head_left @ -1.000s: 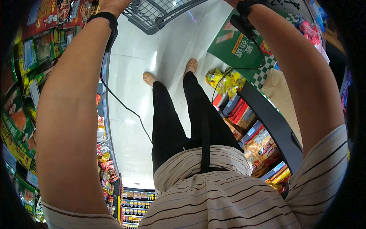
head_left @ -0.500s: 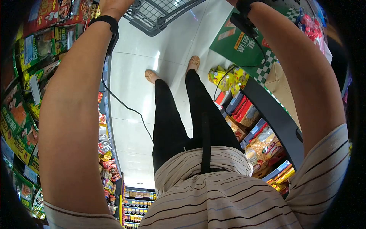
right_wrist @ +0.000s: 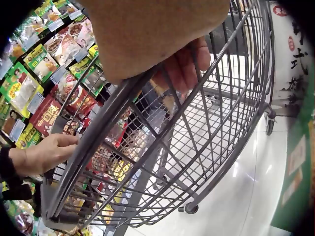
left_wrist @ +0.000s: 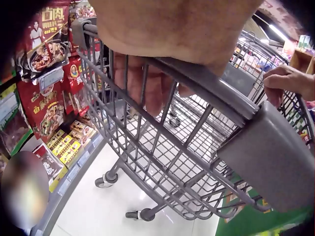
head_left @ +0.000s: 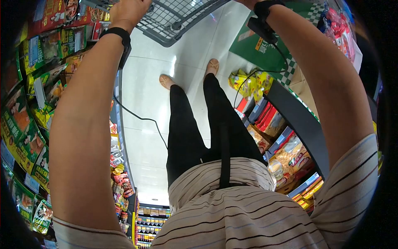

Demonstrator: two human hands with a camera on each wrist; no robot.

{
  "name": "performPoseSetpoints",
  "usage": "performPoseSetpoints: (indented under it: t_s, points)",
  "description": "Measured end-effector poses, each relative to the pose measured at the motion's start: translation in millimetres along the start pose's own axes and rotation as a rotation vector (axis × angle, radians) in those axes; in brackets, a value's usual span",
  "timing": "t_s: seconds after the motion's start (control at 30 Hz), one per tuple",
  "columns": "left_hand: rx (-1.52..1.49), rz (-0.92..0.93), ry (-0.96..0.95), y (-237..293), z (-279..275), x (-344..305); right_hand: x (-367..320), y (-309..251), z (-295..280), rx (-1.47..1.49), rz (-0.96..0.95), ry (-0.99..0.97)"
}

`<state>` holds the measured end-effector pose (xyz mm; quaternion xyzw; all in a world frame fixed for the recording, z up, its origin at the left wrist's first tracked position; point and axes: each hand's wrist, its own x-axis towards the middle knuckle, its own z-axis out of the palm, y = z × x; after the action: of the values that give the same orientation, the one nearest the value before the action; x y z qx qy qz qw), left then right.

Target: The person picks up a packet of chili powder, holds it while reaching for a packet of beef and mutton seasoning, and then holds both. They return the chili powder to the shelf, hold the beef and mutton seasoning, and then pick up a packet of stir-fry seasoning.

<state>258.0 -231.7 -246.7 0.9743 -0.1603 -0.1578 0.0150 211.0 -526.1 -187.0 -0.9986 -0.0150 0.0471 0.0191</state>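
A grey wire shopping cart [head_left: 172, 18] stands before the person at the top of the head view. My left hand [head_left: 129, 12] grips its handle [left_wrist: 211, 86]; in the left wrist view the fingers [left_wrist: 152, 91] drape over the bar and show through the wires. Higher up at the edge of the head view is my right hand [head_left: 246, 3], mostly cut off. The right wrist view has that hand's fingers [right_wrist: 184, 69] curled over the cart's bar, with the left hand [right_wrist: 47, 155] lying across the same handle further off. Mesh shows through the cart's wires.
Shelves of packaged seasoning bags [head_left: 25, 137] run along the left. On the right stand a green display panel [head_left: 259, 45], yellow packets [head_left: 251, 85] and a dark shelf unit [head_left: 298, 116] with food bags. Pale floor tiles [head_left: 143, 95] lie between. Cables hang from both wrists.
The cart and both hands have come lower in the head view, nearer the body, so more of the left hand shows. Shelf goods and the green panel have shifted slightly in view.
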Motion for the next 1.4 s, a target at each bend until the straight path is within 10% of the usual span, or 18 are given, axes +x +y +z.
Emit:
performPoseSetpoints:
  t_s: [1.4]
  points:
    - [0.036,0.105,-0.251,64.5,4.4,-44.4,-39.7,31.7,-7.6,-0.011,0.065,-0.129]
